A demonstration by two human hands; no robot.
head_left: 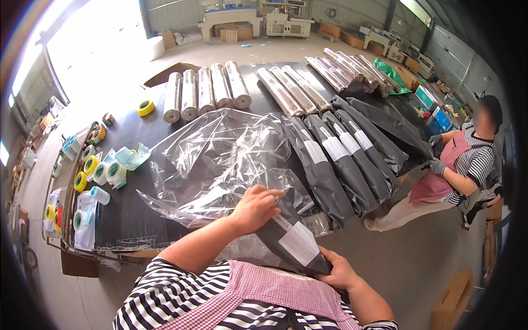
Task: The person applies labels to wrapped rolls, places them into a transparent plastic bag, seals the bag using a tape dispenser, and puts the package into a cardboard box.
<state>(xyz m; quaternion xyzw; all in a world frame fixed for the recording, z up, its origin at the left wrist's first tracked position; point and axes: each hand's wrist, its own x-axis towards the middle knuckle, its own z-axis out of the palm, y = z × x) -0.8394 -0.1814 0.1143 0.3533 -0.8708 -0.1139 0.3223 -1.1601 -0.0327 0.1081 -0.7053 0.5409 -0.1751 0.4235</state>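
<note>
Nearest the camera, at six o'clock, lies the person's own striped sleeve and pink checked apron (pixel 264 291). Just above it the long dark grey wrapped roll (pixel 291 242) with a white label runs slantwise from about five o'clock up toward the centre, its upper end tucked under clear film.

Going from the left: at nine o'clock, rolls of tape (pixel 102 173) in yellow, green and white cluster on the edge of the black table (pixel 126 214), with one yellow tape roll (pixel 146 108) apart at eleven o'clock. Next comes the heap of clear plastic bags (pixel 220 159) filling the table's middle. The left hand (pixel 254 208) rests on the upper part of the dark roll where the clear film meets it, fingers curled and pinching the film edge. The right hand (pixel 338 270), at five o'clock, is closed around the roll's lower end.

At twelve o'clock lie pale unwrapped rolls (pixel 206 91) side by side; toward two o'clock, a row of dark wrapped rolls (pixel 341 159) with labels. At three o'clock a co-worker's gloved hands (pixel 437 165) touch that row's far end.
</note>
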